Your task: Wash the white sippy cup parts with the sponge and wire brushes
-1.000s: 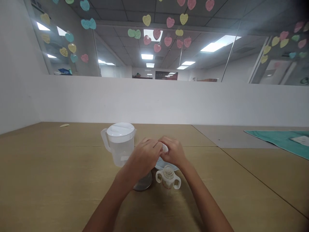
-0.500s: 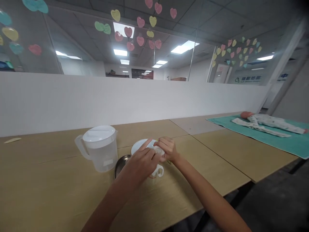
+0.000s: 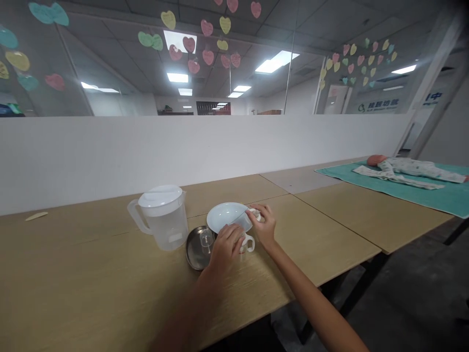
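My right hand (image 3: 264,226) pinches a small white piece (image 3: 254,213) with rounded loops. From it a thin, pale strand or rod (image 3: 240,216) slants down left toward my left hand (image 3: 227,247). The fingers of my left hand are curled beside a white mug (image 3: 250,243), whose handle shows on the right; what they hold, if anything, is hidden. Behind both hands sits a white bowl (image 3: 220,215). Left of my left hand lies an oval metal tray (image 3: 195,252) with a small clear plastic cup-like piece (image 3: 207,238) in it.
A lidded clear plastic pitcher (image 3: 166,220) stands on the wooden table (image 3: 110,274) at left. A pale flat oval piece (image 3: 36,215) lies farther left. At far right, a doll in patterned clothes (image 3: 414,168) rests on a green mat (image 3: 436,195). A white wall (image 3: 205,151) backs the table.
My hands have come apart from being close together, the left lower and the right up with the white piece. The bowl, tray and clear piece now show more. The view has shifted slightly.
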A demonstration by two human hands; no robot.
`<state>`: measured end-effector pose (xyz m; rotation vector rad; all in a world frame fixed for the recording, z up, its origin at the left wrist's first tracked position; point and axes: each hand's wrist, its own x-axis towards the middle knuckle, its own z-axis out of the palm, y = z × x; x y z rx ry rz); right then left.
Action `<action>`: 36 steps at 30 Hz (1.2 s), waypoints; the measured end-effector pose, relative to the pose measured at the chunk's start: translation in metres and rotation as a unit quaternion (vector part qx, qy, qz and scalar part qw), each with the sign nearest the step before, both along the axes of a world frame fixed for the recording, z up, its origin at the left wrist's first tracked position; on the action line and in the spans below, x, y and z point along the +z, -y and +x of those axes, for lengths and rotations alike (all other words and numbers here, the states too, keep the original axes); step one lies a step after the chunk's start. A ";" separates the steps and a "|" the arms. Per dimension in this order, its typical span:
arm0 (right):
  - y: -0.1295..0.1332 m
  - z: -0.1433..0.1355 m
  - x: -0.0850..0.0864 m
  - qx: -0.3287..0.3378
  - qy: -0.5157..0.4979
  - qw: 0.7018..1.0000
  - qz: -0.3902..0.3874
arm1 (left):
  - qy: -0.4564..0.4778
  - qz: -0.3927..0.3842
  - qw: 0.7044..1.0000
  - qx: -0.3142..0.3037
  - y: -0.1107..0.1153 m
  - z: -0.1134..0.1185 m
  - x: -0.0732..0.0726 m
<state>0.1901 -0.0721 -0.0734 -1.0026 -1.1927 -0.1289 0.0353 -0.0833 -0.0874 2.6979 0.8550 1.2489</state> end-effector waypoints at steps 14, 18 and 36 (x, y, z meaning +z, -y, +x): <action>0.005 -0.026 -0.055 0.080 -0.032 0.996 -0.015 | 0.170 -0.157 0.973 0.020 0.008 0.008 -0.028; 0.009 -0.023 -0.056 0.092 0.053 0.994 -0.017 | 0.218 -0.195 0.955 0.048 0.008 0.007 -0.032; 0.005 -0.023 -0.065 0.086 0.087 0.992 -0.030 | 0.104 -0.085 0.990 0.052 0.001 0.006 -0.058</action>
